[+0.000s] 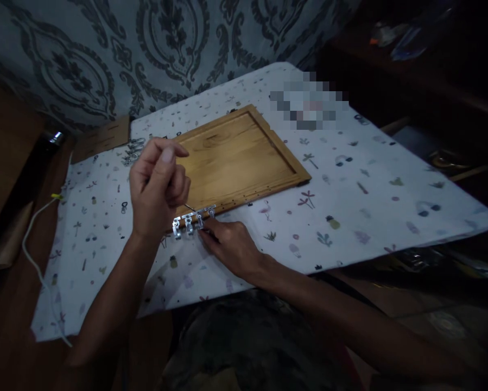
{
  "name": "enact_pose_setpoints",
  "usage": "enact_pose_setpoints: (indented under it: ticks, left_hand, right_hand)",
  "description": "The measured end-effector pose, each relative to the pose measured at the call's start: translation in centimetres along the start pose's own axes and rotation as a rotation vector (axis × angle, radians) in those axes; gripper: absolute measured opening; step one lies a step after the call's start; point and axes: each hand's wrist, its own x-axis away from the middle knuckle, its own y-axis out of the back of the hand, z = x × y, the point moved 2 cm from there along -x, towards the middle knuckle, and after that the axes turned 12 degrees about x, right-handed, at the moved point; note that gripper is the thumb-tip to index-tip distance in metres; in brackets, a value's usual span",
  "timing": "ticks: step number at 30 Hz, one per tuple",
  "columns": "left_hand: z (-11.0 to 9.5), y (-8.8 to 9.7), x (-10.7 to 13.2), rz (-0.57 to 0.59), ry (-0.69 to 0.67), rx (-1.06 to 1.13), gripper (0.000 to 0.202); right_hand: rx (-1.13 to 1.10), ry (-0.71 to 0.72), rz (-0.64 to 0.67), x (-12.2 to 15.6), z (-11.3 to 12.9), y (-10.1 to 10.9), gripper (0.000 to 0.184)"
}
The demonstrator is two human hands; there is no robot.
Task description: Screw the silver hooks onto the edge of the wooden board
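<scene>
A wooden framed panel (235,155) lies on the patterned tablecloth in front of me. Along its near edge runs a shiny metal strip with several hooks (189,220). My right hand (235,247) grips the strip's right part from below, thumb and fingers closed at the panel's edge. Raised over the panel's left end, my left hand (158,179) is closed, thumb pressed over curled fingers. A thin metal shaft (190,207) reaches from beneath it towards the strip; its handle is hidden in the hand. Small dark holes dot the panel's edge right of the strip.
Several loose metal pieces (133,151) lie behind my left hand, beside a flat piece of cardboard (101,141). A white cable (38,271) hangs over the table's left side. A blurred-out item (309,103) sits at the back right. Patterned fabric (170,38) covers the back.
</scene>
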Motion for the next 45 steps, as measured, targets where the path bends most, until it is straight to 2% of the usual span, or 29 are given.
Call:
enact_pose_setpoints:
  ticks: [5,11,16,22,27,32,35,37,39,42,45]
  left_hand:
    - [-0.4,-0.1,0.7,-0.006,0.031,-0.021,0.025]
    - [0.7,0.3,1.2,-0.026,0.037,-0.011,0.027]
    - [0.7,0.2,1.3,-0.027,0.033,-0.006,0.021]
    - [0.9,0.0,1.3,-0.013,-0.043,0.011,0.021]
    - [0.9,0.0,1.5,0.003,-0.021,0.009,0.019]
    - [0.7,0.2,1.5,0.099,0.05,-0.025,0.016]
    - [0.6,0.6,1.3,0.151,0.13,-0.136,0.022]
    - [0.6,0.7,1.2,0.123,0.147,-0.226,0.03]
    - [0.7,0.6,1.3,0.042,0.092,-0.244,0.033]
    - [1.0,0.0,1.5,-0.122,-0.033,-0.145,0.03]
    - [1.6,-0.6,1.8,-0.211,-0.106,-0.055,0.033]
  right_hand:
    - [-0.008,0.009,-0.059,0.0,-0.1,-0.3,0.022]
    - [-0.018,0.011,-0.04,0.1,0.0,-0.1,0.023]
    - [-0.006,0.013,-0.029,0.0,0.0,0.0,0.023]
    - [-0.007,0.01,-0.027,0.0,0.0,0.0,0.023]
    - [-0.009,0.004,-0.019,0.0,0.1,0.1,0.022]
    - [-0.017,0.015,-0.049,0.1,-0.1,-0.1,0.024]
    - [-0.011,0.024,-0.038,0.1,-0.1,-0.2,0.023]
    - [-0.007,0.017,-0.018,0.0,-0.1,-0.1,0.022]
    - [-0.005,0.011,-0.002,0.0,-0.1,0.0,0.022]
    - [-0.024,0.013,-0.004,-0.1,0.0,0.0,0.023]
    - [-0.029,0.01,-0.017,0.0,0.0,-0.1,0.022]
